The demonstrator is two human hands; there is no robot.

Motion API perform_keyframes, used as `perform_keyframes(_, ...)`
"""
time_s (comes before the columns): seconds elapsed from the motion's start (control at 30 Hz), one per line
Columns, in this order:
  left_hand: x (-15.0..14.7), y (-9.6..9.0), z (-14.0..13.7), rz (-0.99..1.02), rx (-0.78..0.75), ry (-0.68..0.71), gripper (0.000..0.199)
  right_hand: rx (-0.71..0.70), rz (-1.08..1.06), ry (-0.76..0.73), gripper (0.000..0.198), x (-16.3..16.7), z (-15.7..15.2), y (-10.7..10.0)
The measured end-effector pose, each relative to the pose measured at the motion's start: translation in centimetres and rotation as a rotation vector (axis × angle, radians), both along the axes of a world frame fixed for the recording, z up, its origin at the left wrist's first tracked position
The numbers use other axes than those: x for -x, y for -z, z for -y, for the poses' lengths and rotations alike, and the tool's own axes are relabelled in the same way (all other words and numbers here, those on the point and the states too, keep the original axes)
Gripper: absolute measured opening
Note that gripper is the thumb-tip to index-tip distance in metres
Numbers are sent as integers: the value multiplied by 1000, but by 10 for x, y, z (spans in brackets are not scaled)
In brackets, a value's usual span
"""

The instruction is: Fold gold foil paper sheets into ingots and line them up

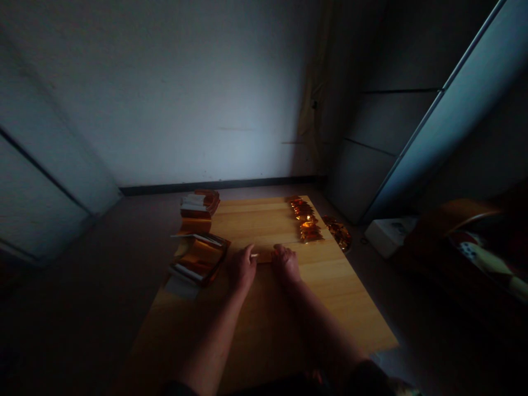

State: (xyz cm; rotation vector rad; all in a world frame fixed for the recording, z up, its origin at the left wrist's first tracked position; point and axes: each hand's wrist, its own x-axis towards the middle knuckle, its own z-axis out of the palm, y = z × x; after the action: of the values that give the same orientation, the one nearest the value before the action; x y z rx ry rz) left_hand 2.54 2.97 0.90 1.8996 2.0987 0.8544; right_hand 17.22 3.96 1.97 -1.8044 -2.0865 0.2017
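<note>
A small strip of copper-gold foil paper [264,257] lies between my hands, low over the wooden table [256,220]. My left hand [242,268] has its fingers closed on the strip's left end, where a pale edge shows near the fingertips. On the other end, the fingers of my right hand [286,263] are curled and pressed together. Left of my hands, loose stacks of foil sheets [202,254] with white undersides overlap the table's edge. To the far right of the tabletop, several shiny folded foil pieces [309,225] stand in a row. The scene is dim, so fine folds are hard to make out.
Another bundle of foil sheets [198,202] sits at the far left corner. Beyond the table's right edge is a heap of shiny foil pieces [338,234]. A white box [385,235] stands on the floor by a tall cabinet [371,165]. A pale wall [214,110] rises behind.
</note>
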Motion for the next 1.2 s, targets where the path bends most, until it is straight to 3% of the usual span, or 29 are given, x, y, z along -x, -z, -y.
perform_keyframes(0.43,-5,-6,2,-143,25,-46,37,-7,25,-19,22,0,0,7)
perform_keyframes(0.67,-7,-7,6,-301,-23,39,25,-88,70,-36,18,-4,2,4)
perform_keyframes(0.8,-10,-9,4,-363,32,136,29,-25,118,-109,20,-5,2,1)
perform_keyframes(1.0,-7,-9,1,-323,53,155,23,100,97,19,20,4,1,-11)
perform_keyframes(1.2,-5,-8,2,-309,41,142,13,87,65,63,20,10,8,-14)
